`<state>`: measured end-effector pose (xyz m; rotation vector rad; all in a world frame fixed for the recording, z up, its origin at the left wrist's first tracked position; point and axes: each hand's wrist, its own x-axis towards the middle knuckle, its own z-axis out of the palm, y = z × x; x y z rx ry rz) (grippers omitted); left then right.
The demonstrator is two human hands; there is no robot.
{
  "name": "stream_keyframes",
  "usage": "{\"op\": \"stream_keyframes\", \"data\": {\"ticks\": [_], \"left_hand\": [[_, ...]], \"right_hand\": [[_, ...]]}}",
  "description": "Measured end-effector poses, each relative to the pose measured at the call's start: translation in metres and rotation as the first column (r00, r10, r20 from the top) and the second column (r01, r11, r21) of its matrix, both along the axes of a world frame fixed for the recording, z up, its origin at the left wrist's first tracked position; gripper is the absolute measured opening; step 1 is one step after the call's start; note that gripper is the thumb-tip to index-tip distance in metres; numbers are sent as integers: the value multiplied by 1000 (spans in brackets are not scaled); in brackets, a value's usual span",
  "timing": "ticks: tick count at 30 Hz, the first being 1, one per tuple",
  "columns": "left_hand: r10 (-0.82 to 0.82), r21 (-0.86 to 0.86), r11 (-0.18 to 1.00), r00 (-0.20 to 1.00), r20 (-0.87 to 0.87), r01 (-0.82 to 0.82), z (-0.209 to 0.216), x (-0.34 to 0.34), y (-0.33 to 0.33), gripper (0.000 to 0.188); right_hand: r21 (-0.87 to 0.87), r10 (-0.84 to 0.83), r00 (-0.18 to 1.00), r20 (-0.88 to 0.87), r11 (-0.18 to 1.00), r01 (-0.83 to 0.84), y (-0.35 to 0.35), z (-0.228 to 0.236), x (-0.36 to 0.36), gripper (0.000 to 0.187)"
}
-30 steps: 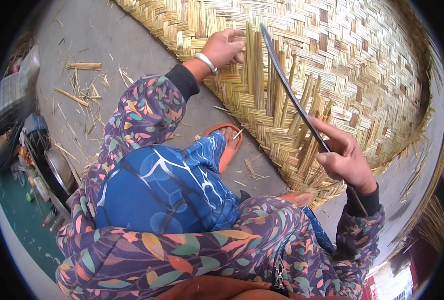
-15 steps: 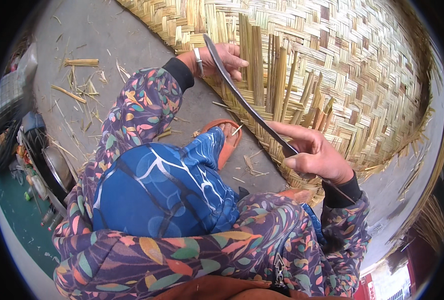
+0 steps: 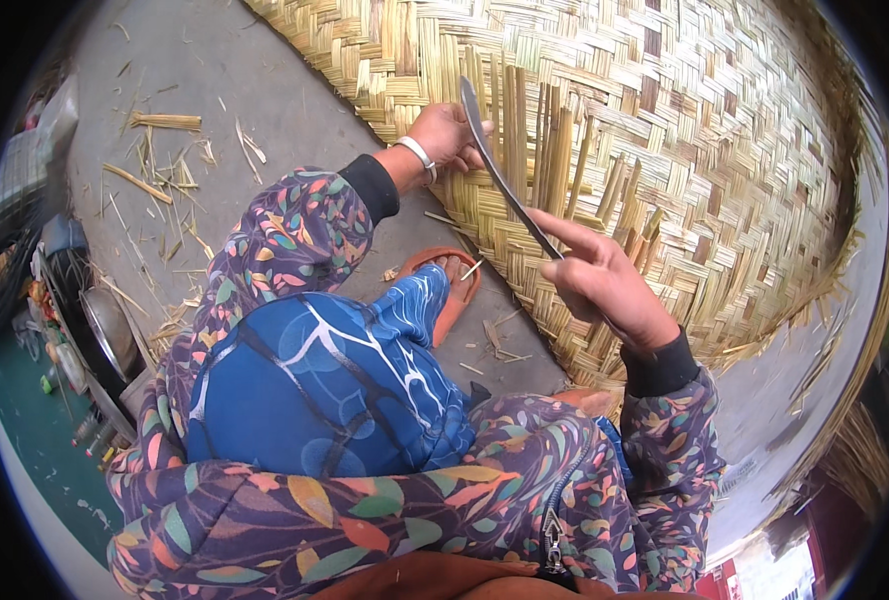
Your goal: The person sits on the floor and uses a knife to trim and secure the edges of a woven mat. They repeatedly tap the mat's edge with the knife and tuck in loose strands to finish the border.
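Note:
My right hand [image 3: 605, 285] is closed round the near end of a long, thin, curved knife [image 3: 505, 190], its index finger stretched out along the dark blade. The handle is hidden in the palm. The blade's tip points up and away, passing close beside the fingers of my left hand [image 3: 447, 138]. That hand has its fingers bent together at the edge of a large woven reed mat [image 3: 705, 150]; what they pinch, if anything, is hidden. Several loose strip ends [image 3: 562, 140] stand up from the weave just right of the blade.
Grey concrete floor [image 3: 295, 110] lies to the left, with scattered reed scraps [image 3: 170, 180]. My foot in an orange slipper [image 3: 455, 300] is beside the mat's edge. At far left stand a metal bowl [image 3: 110, 330] and clutter. A reed bundle [image 3: 860, 440] is at the right.
My right hand has moved up and left with the knife, bringing the blade closer to the left hand's fingers. The left hand has shifted slightly down, its fingers drawn in more.

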<state>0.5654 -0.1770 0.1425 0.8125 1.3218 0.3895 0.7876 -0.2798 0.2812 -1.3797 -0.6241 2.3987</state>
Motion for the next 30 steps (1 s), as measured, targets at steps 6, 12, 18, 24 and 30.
{"op": "stream_keyframes", "data": {"ticks": [6,12,18,24,30], "left_hand": [[63,124,990,998,1,-62,-4,-5,-11,22],[166,-25,986,974,154,-164,6,-5,-3,16],[317,-83,948,941,120,-308,4,2,18,23],[271,-153,955,958,92,-255,2,-2,20,19],[278,-162,945,959,-56,-283,8,14,20,19]], "right_hand": [[194,119,926,359,961,-199,16,-25,-5,52],[205,294,735,611,838,-505,29,-27,-6,57],[289,181,542,820,686,-667,20,-32,-31,55],[269,123,443,888,643,-717,19,-48,-43,55],[274,13,347,938,587,-762,12,-67,-52,53]]}}
